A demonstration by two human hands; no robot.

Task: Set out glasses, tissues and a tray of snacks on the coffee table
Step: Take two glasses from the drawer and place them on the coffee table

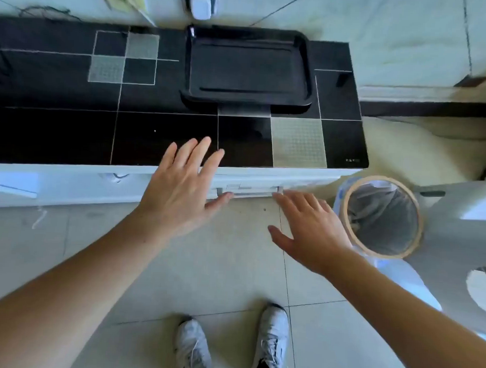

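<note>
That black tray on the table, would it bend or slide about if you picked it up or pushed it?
The tray looks rigid, with a moulded raised rim, so it probably would not flex. It holds nothing, so it is likely light. The table top is glossy, so a push would probably make it slide. Its flat, low shape seems unlikely to tip.

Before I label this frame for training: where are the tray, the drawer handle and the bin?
tray (pixel 248 71): head view, on its bare flat bottom.
drawer handle (pixel 249 194): head view, on the bar's middle.
bin (pixel 346 204): head view, on its tan rim's left side.
</note>
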